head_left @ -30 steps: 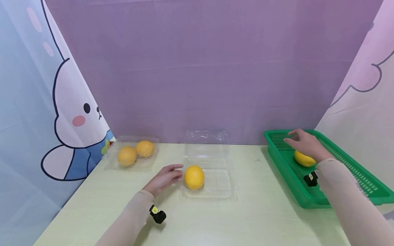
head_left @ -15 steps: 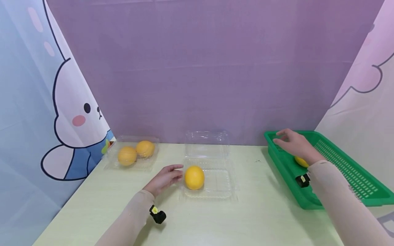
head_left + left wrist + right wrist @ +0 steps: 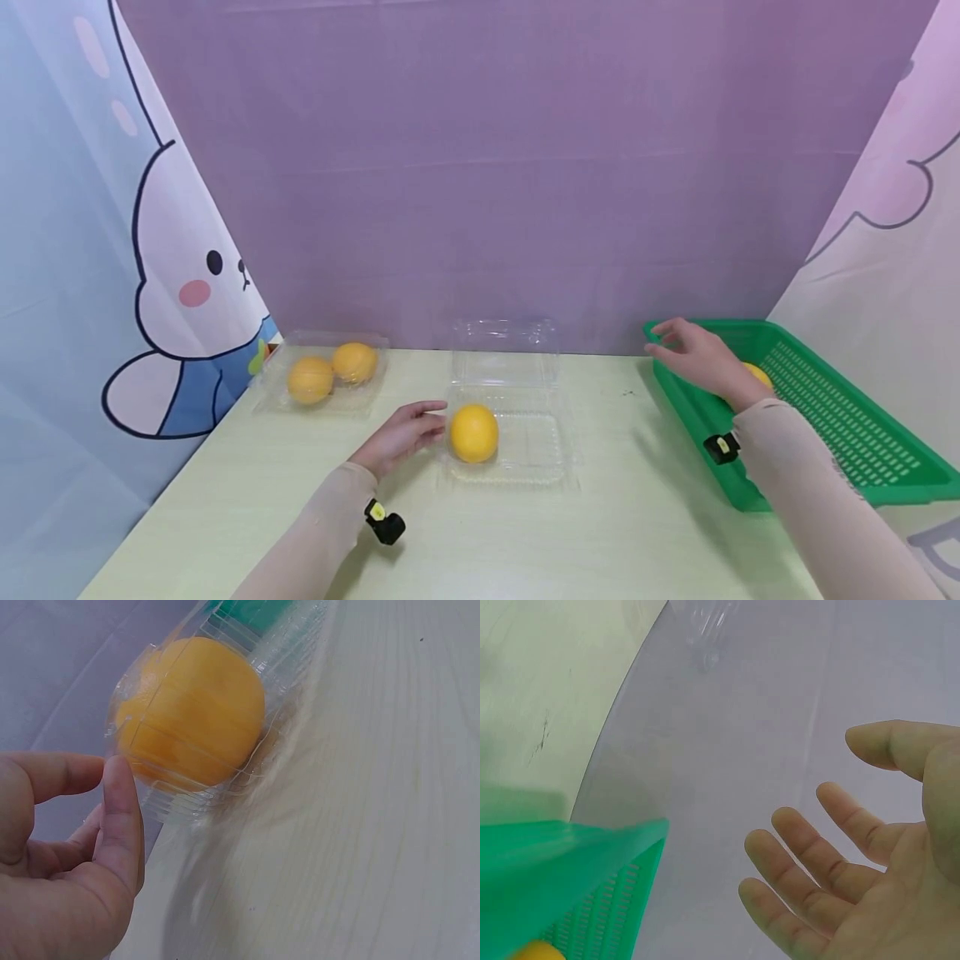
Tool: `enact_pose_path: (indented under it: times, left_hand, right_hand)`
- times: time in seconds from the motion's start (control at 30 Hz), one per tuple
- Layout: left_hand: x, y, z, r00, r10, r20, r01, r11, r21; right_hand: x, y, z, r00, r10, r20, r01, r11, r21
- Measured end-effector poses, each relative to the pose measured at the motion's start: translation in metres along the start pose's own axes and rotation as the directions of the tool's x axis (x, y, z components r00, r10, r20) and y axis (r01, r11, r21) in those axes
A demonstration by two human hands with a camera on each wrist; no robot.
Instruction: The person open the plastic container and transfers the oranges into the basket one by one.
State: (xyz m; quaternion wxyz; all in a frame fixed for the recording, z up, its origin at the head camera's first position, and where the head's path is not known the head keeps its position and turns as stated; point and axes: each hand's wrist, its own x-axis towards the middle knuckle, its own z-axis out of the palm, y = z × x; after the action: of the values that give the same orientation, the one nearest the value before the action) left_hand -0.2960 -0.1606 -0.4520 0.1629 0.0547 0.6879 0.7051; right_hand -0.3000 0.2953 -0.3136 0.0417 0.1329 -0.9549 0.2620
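An orange (image 3: pixel 474 433) sits in the left half of a clear plastic clamshell box (image 3: pixel 528 446), whose lid (image 3: pixel 504 354) stands raised behind it. My left hand (image 3: pixel 405 433) is at the box's left side, its fingers loosely bent and its fingertips close to the wall. In the left wrist view, thumb and a finger nearly meet beside the box; whether they touch it I cannot tell. Over the left rim of a green basket (image 3: pixel 720 462) hovers my right hand (image 3: pixel 701 358), fingers spread and holding nothing. A yellow fruit (image 3: pixel 759 373) in the basket is partly hidden behind that hand.
Another clear box (image 3: pixel 360 404) with two oranges (image 3: pixel 310 381) stands at the back left of the pale table (image 3: pixel 600 533). A purple cloth (image 3: pixel 525 167) hangs behind the table, with printed curtains on both sides.
My right hand has moved left, from above the yellow fruit in the basket to the basket's left rim, still holding nothing. The left hand stays beside the box.
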Motion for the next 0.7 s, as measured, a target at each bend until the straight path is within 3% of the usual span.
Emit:
enact_pose_path:
  times: [0.7]
  left_hand:
    - [0.003,-0.002,0.0,1.0,-0.003,-0.018,0.003,1.0,-0.001]
  right_hand:
    - [0.0,-0.036,0.028,0.995,-0.088,0.037,0.086,0.995,0.05]
